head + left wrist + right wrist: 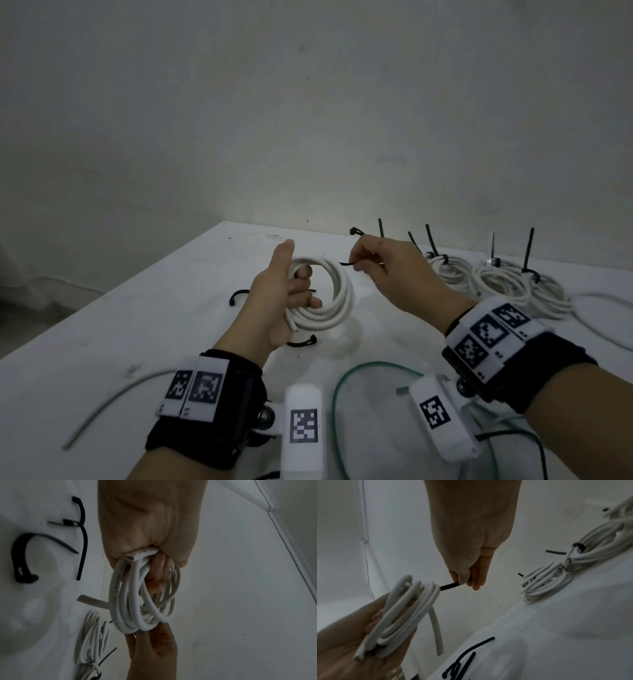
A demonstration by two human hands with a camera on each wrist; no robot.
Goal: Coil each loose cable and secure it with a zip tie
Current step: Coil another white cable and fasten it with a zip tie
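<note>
My left hand (284, 291) grips a coil of white cable (329, 291) upright above the white table (154, 325), fingers curled through its loops; the coil (142, 601) fills the left wrist view, one cut end sticking out by the palm. My right hand (387, 270) pinches a black zip tie (347, 263) just right of the coil. In the right wrist view the zip tie (449, 586) points at the coil (409, 615) and its tip meets the coil's top edge. Loose black zip ties (22, 555) lie on the table under the left hand.
Several tied white coils (493, 284) with black tie tails sticking up lie at the back right. A thin green cable (342, 380) loops near my wrists, and a loose grey cable (113, 401) trails at the front left. The wall rises close behind the table.
</note>
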